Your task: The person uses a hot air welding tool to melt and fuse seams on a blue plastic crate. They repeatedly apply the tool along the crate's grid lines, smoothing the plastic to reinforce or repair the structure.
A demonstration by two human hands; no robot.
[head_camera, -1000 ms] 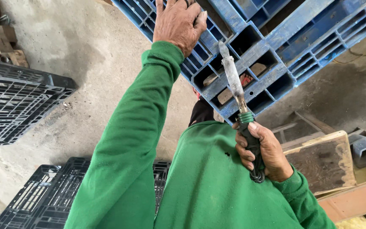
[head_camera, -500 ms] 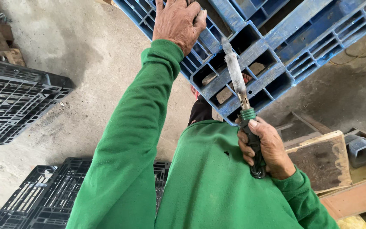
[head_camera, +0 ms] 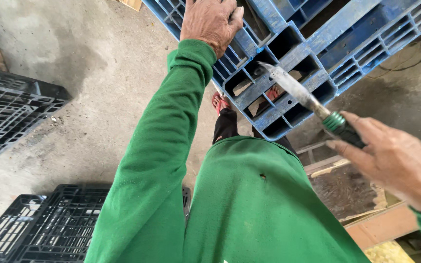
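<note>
Person in a green long-sleeved top bracing a blue plastic pallet with one hand and holding a metal-tipped tool against it with the other.

The left hand lies on the pallet's upper ribs, fingers curled together over an edge. The right hand is wrapped around the tool's dark handle, fingers clamped on it just behind a green collar; the pale metal shaft slants up-left, its tip at an open cell of the grid, contact unclear. The pallet leans tilted above the concrete floor. Black plastic pallets lie at the left and lower left. A wooden frame sits below the right hand. A red sandal shows beneath the pallet's edge.
</note>
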